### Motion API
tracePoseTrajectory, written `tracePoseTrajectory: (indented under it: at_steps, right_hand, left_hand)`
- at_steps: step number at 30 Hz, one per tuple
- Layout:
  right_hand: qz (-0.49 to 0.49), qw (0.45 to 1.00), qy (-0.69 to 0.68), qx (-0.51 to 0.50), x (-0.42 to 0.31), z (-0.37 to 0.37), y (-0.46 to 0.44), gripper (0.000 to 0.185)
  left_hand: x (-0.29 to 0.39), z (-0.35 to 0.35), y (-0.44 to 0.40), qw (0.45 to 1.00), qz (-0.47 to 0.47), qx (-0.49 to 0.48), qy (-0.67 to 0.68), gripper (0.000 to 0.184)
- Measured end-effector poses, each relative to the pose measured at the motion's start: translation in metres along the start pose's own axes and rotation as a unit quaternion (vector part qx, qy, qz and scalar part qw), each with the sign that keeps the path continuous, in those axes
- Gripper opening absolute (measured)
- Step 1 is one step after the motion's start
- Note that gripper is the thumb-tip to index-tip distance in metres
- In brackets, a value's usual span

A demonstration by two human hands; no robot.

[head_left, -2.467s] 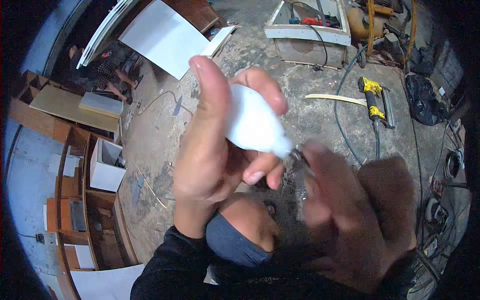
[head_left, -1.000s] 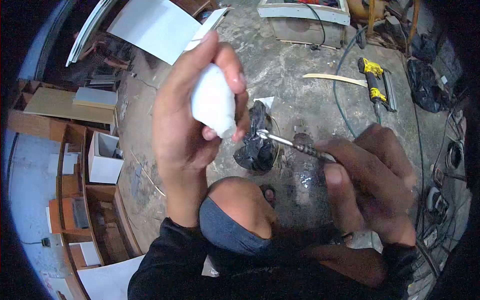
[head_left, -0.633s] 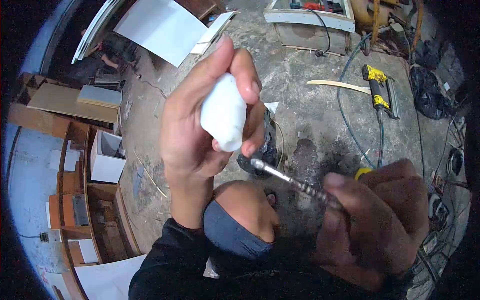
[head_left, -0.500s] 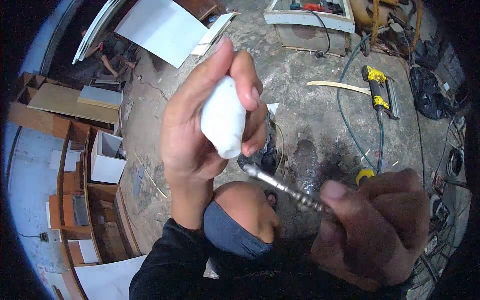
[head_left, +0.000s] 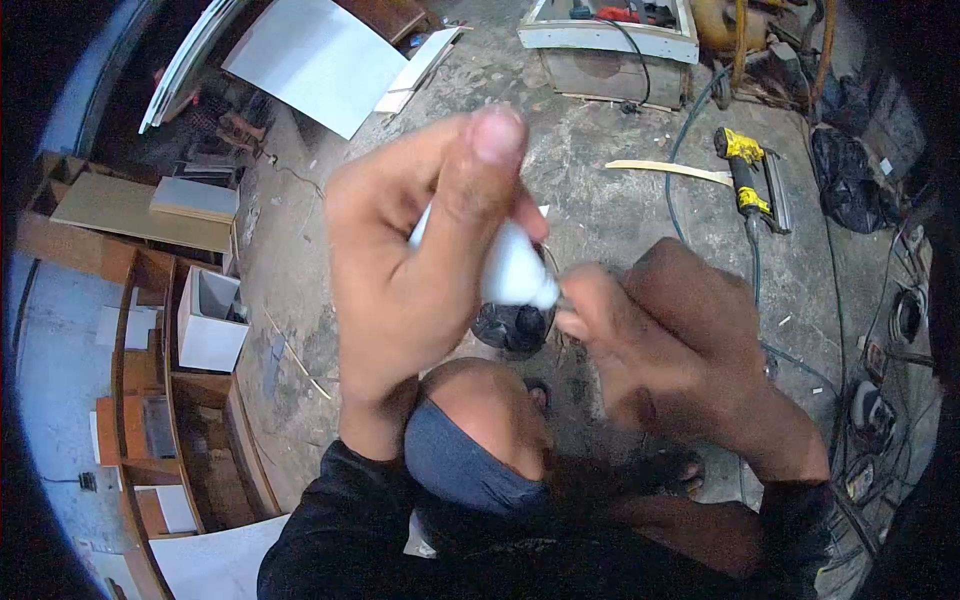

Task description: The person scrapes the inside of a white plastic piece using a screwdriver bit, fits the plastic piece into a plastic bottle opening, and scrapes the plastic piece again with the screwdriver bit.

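My left hand (head_left: 410, 250) is wrapped round a small white plastic bottle (head_left: 515, 268), with the thumb on top. The bottle's narrow end points to the right and down, slightly blurred. My right hand (head_left: 680, 345) is closed, and its thumb and fingertips meet at the bottle's narrow tip. The slim metal rod seen in this hand earlier is almost wholly hidden by the fingers now. Below the bottle a dark round object (head_left: 512, 328) shows on the floor, its kind unclear.
A yellow and black nail gun (head_left: 747, 180) lies on the concrete floor at right, beside a thin wood strip (head_left: 665, 170) and a hose (head_left: 757, 285). White boards (head_left: 315, 60) lie at upper left. Wooden shelving (head_left: 200, 430) stands at left. Another person's limbs (head_left: 235, 130) show far left.
My right hand has moved up and left to the bottle's tip, covering the metal rod. My left hand has turned, tilting the bottle's narrow end rightward.
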State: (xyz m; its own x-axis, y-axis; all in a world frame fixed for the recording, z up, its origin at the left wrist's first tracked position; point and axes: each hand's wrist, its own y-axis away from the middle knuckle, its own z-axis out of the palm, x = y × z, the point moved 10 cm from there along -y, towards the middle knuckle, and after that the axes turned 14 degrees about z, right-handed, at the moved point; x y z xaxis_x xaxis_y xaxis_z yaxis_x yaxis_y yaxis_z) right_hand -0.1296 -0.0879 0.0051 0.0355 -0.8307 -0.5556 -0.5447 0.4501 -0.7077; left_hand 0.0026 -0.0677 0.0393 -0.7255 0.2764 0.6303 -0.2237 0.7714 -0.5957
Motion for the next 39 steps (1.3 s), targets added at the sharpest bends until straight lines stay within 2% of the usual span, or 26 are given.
tracePoseTrajectory:
  at_steps: [4,7,8,11,13,16,20,21,22,28,31,32,35,36,39]
  right_hand:
    - [0.046,0.994,-0.101,0.022,0.013,0.0,0.007,0.028]
    - [0.122,0.974,-0.19,0.035,0.028,-0.004,0.002,0.024]
    - [0.152,0.962,-0.224,0.042,0.033,-0.006,0.001,0.024]
    - [0.242,0.899,-0.355,0.082,0.05,-0.003,0.005,0.033]
    - [0.281,0.841,-0.447,0.118,0.059,0.001,0.006,0.042]
    - [0.274,0.809,-0.498,0.152,0.056,-0.009,-0.004,0.046]
    - [0.225,0.785,-0.564,0.127,0.053,-0.009,-0.008,0.036]
    - [0.215,0.786,-0.566,0.122,0.052,-0.009,-0.009,0.034]
    - [0.21,0.759,-0.605,0.116,0.052,-0.006,-0.01,0.029]
    - [0.18,0.718,-0.666,0.094,0.056,0.0,-0.011,0.025]
    - [0.254,0.681,-0.667,0.166,0.066,0.008,-0.006,0.031]
    - [0.257,0.678,-0.667,0.172,0.067,0.009,-0.006,0.035]
    - [0.284,0.66,-0.676,0.162,0.073,0.014,-0.006,0.04]
    - [0.287,0.656,-0.68,0.161,0.073,0.015,-0.007,0.042]
    - [0.283,0.646,-0.69,0.16,0.072,0.016,-0.006,0.044]
  left_hand:
    - [0.005,0.004,0.001,0.999,0.025,-0.013,0.041,0.046]
    - [-0.001,0.013,-0.003,0.987,0.036,0.008,0.155,0.043]
    - [-0.003,0.02,-0.003,0.982,0.014,0.016,0.185,0.042]
    - [-0.006,0.036,-0.002,0.945,-0.035,0.012,0.325,0.038]
    - [0.006,0.048,-0.007,0.922,-0.02,0.022,0.386,0.038]
    - [0.02,0.058,-0.013,0.911,0.01,0.022,0.413,0.038]
    - [0.02,0.059,-0.017,0.885,0.039,0.047,0.461,0.038]
    - [0.021,0.063,-0.016,0.867,0.014,0.052,0.496,0.038]
    - [0.022,0.067,-0.015,0.846,-0.012,0.06,0.53,0.039]
    - [0.018,0.069,-0.016,0.885,-0.03,0.06,0.46,0.044]
    - [0.01,0.073,-0.017,0.873,-0.046,0.094,0.476,0.046]
    - [0.006,0.073,-0.018,0.877,-0.034,0.071,0.475,0.048]
    - [-0.002,0.07,-0.017,0.856,-0.055,0.12,0.5,0.053]
    - [0.002,0.073,-0.019,0.856,-0.031,0.071,0.511,0.049]
    - [0.006,0.075,-0.019,0.851,-0.023,0.038,0.522,0.05]
